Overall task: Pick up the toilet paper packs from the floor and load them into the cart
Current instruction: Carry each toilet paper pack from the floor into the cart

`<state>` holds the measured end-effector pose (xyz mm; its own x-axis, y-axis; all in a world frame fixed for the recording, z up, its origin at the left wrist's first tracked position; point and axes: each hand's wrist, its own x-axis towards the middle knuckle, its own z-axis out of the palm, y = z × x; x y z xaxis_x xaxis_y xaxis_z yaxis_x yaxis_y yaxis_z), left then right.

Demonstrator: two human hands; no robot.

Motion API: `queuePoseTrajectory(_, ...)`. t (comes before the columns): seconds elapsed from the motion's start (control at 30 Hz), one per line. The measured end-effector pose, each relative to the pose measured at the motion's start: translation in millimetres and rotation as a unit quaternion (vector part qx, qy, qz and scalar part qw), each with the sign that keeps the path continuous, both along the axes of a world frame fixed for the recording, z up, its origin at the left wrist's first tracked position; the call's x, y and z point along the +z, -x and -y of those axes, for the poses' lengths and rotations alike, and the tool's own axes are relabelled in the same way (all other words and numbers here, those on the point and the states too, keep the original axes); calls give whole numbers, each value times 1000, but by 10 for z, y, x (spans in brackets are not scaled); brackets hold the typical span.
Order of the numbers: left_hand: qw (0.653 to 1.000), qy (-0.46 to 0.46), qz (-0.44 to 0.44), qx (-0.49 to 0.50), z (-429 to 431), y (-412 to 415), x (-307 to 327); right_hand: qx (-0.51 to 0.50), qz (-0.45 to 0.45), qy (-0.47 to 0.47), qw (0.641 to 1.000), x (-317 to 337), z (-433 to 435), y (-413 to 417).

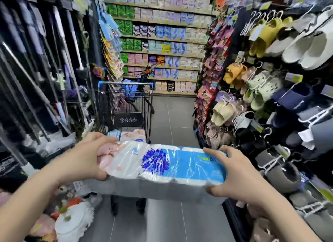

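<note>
Fingers (105,139) of the left hand (84,159) curl over the top of one end of a toilet paper pack (162,166), with the thumb hooked under its near edge. The right hand (232,177) clamps the other end the same way, fingers on top and thumb beneath. Both hands are closed firmly on the plastic wrap. The pack is held level and crosswise, lifted well off the floor (171,223) and just above the near end of the cart (126,83), whose wheels show below it.

By my reading, the loading is partly done. Beyond the held pack, other packs (132,134) lie side by side at the near end of the cart's basket, so some are already aboard. The one in hand is picked up but not yet set down; it needs to go forward and be lowered beside or on top of those.

At the lower left, white and pink bundles (72,218) lie on the floor close to the left-hand shelving. They look like more packs waiting to be collected, though they are too blurred to be sure or to count.
</note>
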<state>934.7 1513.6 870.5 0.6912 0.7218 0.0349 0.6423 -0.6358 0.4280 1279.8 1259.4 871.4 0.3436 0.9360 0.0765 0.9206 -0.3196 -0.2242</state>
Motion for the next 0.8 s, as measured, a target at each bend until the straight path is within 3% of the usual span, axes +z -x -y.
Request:
queuePoseTrajectory(0.57, 1000, 13, -21, -15, -1695, -2136, 72, 4, -7, 2, 1000, -15, -1672, -2122)
queuePoseTrajectory(0.8, 1000, 18, 2, 1, -2693, -2750, -65, 29, 6, 15, 999, 88, -2810, -2880)
